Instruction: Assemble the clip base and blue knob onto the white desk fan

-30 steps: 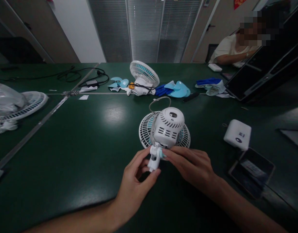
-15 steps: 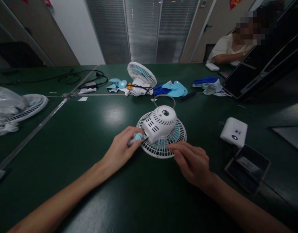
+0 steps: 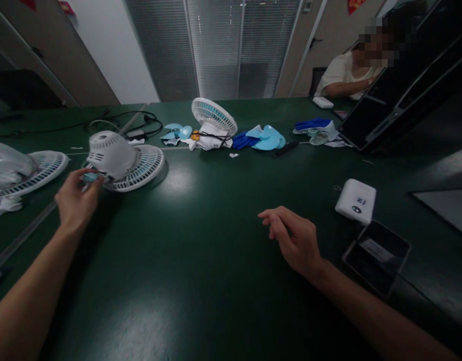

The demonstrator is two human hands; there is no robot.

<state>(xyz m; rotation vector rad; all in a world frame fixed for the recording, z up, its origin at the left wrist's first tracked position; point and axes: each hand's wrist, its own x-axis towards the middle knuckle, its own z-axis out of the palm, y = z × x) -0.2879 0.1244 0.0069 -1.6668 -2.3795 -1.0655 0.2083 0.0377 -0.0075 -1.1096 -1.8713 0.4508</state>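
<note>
My left hand (image 3: 77, 196) is closed around the clip end of a white electric fan (image 3: 112, 155), where a light blue knob (image 3: 90, 177) shows between the fingers. This fan is tilted, its round grille (image 3: 150, 164) facing down over the left part of the green table. A dark shadow lies beneath the grille; I cannot tell whether its edge touches the tabletop. My right hand (image 3: 293, 238) hovers over the middle right of the table, nothing visible in it. Its index finger points left, and the other fingers are loosely bent.
Another white fan (image 3: 43, 163) lies at far left. At the back are an upright fan (image 3: 215, 123), light blue fan blades (image 3: 268, 139), blue-and-white gloves (image 3: 316, 128) and black cables (image 3: 152, 120). To the right are a white box (image 3: 356, 201) and a dark tablet-like device (image 3: 377, 258). Someone (image 3: 347, 75) sits beyond.
The fan has moved from the middle of the table to the left in my left hand. My right hand has come away from its grille and stays near the same place.
</note>
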